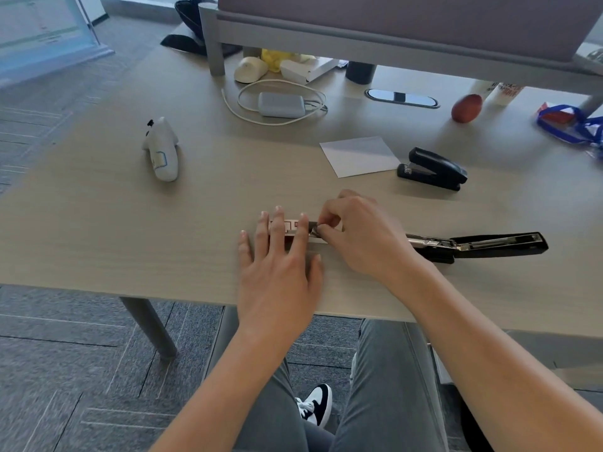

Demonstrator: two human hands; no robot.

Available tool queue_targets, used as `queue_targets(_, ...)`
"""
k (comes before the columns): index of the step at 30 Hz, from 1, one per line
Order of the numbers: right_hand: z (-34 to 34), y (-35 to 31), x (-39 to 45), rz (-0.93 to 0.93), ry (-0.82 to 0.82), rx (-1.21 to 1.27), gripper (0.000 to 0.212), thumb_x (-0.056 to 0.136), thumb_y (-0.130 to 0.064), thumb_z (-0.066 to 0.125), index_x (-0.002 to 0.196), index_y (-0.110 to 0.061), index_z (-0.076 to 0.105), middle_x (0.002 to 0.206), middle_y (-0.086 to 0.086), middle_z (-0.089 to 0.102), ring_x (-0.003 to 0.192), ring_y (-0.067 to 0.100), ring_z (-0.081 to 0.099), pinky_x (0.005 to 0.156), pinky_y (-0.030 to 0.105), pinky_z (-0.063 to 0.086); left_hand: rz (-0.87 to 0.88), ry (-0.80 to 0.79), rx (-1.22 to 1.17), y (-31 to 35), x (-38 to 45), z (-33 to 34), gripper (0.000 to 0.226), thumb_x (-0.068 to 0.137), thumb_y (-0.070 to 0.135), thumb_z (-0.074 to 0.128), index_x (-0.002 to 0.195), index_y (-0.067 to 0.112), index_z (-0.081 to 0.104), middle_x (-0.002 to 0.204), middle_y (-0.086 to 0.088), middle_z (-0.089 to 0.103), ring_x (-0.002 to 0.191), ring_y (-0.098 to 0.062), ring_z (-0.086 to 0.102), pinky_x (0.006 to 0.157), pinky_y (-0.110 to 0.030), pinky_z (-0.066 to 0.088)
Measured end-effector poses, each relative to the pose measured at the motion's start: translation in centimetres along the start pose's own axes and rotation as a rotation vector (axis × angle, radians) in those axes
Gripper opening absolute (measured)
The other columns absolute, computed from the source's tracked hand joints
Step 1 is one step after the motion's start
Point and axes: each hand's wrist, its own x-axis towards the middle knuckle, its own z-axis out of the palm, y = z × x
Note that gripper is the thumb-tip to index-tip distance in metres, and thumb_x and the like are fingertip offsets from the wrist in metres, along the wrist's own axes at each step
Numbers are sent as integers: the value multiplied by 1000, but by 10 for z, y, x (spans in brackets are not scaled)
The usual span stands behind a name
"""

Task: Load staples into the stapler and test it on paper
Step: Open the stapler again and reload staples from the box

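Observation:
A small white staple box with red print lies near the desk's front edge. My left hand presses it down with straight fingers. My right hand pinches something small and metallic, seemingly a strip of staples, at the box's right end. Just right of my right wrist a black stapler lies flipped open, its metal staple channel exposed. A second black stapler sits shut farther back, beside a white sheet of paper.
A white handheld controller lies at the left of the wooden desk. A charger with a coiled cable, an egg-shaped red object, a blue-and-red bag and clutter under a grey shelf occupy the back.

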Motion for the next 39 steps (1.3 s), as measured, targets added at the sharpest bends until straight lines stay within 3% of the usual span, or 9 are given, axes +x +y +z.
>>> queue_targets(6, 1, 7, -8, 14, 132, 157, 9, 97, -28, 62, 89, -25, 65, 88, -10, 69, 74, 12, 59, 66, 30, 46, -1, 22, -34, 1, 0, 0, 68, 99, 49, 33, 160, 23, 16, 167, -14, 16, 155, -31, 6, 122, -56, 14)
queue_targets(10, 3, 7, -10, 56, 145, 297, 10, 95, -24, 65, 85, -24, 66, 78, -12, 69, 66, 0, 60, 61, 14, 42, -6, 26, -35, 1, 0, 0, 69, 98, 49, 33, 159, 19, 21, 166, -15, 20, 155, -30, 8, 122, -56, 15)
queue_targets(15, -4, 8, -19, 137, 167, 497, 9, 93, -14, 60, 84, -13, 59, 65, 3, 73, 50, 6, 60, 55, 27, 46, 9, 44, -91, 3, -3, -3, 71, 97, 41, 45, 159, 15, 21, 167, -14, 13, 156, -27, 2, 124, -52, 11)
queue_targets(21, -18, 30, -39, 188, 323, 619, 1, 97, -14, 65, 97, -13, 64, 81, 4, 72, 51, 10, 63, 52, 32, 55, 37, 77, -177, 25, -6, -4, 66, 94, 35, 55, 152, 10, 35, 166, -13, 19, 156, -26, 5, 125, -50, 7)
queue_targets(23, -25, 44, -48, 249, 351, 692, 8, 97, -16, 69, 105, -13, 69, 84, 6, 74, 57, 14, 69, 58, 34, 61, 68, 81, -207, 39, -7, -4, 64, 95, 35, 55, 151, 10, 37, 166, -12, 19, 156, -25, 4, 125, -50, 8)
queue_targets(29, -48, 85, -72, 431, 363, 1086, 13, 98, -3, 65, 108, -3, 75, 93, 14, 76, 77, 21, 78, 76, 31, 64, 184, 66, -281, 86, -3, 1, 65, 97, 34, 56, 151, 7, 34, 165, -11, 24, 156, -24, 6, 125, -48, 12)
queue_targets(35, -69, 112, -81, 530, 322, 1477, 12, 97, 0, 65, 100, -2, 77, 85, 10, 75, 78, 20, 76, 71, 25, 62, 196, -31, -247, 117, -1, 14, 72, 98, 45, 46, 157, 11, 23, 163, -9, 26, 153, -25, 16, 123, -49, 17)
queue_targets(39, -73, 121, -81, 499, 298, 1539, 10, 95, 1, 67, 98, -2, 76, 85, 11, 77, 84, 21, 76, 76, 26, 63, 185, -85, -205, 123, -1, 20, 76, 98, 48, 43, 159, 14, 13, 167, -7, 17, 153, -25, 14, 124, -47, 16)
